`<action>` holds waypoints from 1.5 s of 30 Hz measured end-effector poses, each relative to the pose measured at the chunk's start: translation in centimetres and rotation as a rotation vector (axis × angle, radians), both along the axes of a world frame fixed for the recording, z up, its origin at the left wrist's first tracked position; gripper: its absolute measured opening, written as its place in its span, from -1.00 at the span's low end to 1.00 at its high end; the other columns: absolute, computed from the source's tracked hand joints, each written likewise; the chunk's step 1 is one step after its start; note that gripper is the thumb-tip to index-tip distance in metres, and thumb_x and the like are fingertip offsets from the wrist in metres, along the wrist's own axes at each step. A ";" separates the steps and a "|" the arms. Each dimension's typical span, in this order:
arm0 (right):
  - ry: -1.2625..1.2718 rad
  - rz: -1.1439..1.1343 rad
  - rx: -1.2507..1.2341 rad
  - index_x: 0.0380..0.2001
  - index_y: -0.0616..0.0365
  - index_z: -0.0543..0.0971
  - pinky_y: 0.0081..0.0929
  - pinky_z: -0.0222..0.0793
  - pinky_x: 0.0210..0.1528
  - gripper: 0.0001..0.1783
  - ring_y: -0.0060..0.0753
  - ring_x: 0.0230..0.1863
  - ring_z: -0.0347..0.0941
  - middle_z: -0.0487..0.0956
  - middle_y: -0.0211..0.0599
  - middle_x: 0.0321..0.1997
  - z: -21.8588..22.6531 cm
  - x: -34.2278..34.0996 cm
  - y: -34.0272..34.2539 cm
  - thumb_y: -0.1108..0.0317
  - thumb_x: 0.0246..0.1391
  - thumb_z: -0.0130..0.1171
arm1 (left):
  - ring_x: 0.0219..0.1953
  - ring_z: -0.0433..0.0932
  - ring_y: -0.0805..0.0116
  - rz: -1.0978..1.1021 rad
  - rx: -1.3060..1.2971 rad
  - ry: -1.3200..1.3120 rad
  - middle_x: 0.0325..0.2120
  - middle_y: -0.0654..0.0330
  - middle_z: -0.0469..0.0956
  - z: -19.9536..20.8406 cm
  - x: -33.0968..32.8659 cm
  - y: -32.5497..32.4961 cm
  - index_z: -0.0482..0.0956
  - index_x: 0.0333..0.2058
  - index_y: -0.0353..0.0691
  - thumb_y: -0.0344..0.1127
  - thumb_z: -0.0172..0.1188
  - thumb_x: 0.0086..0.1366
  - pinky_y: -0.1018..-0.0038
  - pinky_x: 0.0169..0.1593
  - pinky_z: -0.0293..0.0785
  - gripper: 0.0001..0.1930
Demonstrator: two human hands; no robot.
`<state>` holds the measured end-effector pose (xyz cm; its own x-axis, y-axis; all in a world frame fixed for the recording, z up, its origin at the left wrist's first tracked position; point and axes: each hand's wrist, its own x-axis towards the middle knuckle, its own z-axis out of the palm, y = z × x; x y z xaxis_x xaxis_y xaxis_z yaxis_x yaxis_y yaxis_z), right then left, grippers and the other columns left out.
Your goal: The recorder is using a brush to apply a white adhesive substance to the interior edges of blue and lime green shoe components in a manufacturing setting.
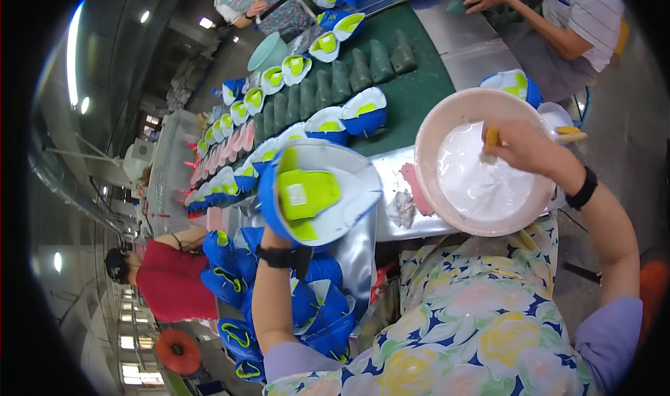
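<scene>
My left hand (275, 236) grips a blue shoe upper (269, 197) from below, most of its fingers hidden behind it. The upper's white underside and bright lime inside face up, with a small white label in the middle. Over a pale pink basin (430, 176), my right hand (525, 149) is closed around a short yellow-handled brush (493, 136); its lower end is blurred. Milky white liquid (481, 190) covers the basin's bottom, below the brush.
A green conveyor belt (419, 110) carries rows of blue-and-lime uppers and dark green shoe lasts (380, 62). More blue uppers (324, 312) are heaped below my left forearm. A crumpled rag (403, 210) lies beside the basin. Co-workers sit or stand at the far right, top and left.
</scene>
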<state>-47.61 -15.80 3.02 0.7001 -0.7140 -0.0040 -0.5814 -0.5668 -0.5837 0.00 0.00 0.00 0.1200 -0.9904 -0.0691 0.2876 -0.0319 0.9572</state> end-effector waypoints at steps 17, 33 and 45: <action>-0.550 -0.477 0.034 -0.33 0.36 0.52 -0.41 0.46 -0.38 -0.59 -0.27 -0.47 0.58 0.63 -0.06 -0.46 4.4 3.1 -5.7 0.15 0.08 0.34 | 0.15 0.52 0.04 -0.477 0.019 0.303 0.20 -0.01 0.44 1.1 -14.2 -17.7 0.26 0.33 -0.19 0.02 0.20 0.29 0.10 0.20 0.49 -0.28; -0.796 -0.509 0.424 -0.34 0.44 0.55 -0.53 0.50 -0.42 -0.61 -0.41 -0.50 0.62 0.64 -0.09 -0.42 2.0 7.6 -4.3 0.21 0.11 0.31 | 0.13 0.53 0.13 -0.349 -0.068 0.033 0.17 0.00 0.47 -2.8 -12.3 -22.3 0.28 0.30 -0.24 -0.02 0.19 0.32 0.20 0.20 0.47 -0.32; -0.875 -0.152 -0.132 -0.17 0.16 0.53 -0.50 0.47 -0.15 -0.78 -0.39 -0.20 0.59 0.62 -0.29 -0.22 2.7 4.3 -6.5 0.40 0.15 0.31 | 0.20 0.47 0.12 -0.441 0.097 0.198 0.23 0.06 0.41 -0.3 -10.0 -19.1 0.30 0.30 -0.18 0.01 0.21 0.33 0.16 0.28 0.42 -0.33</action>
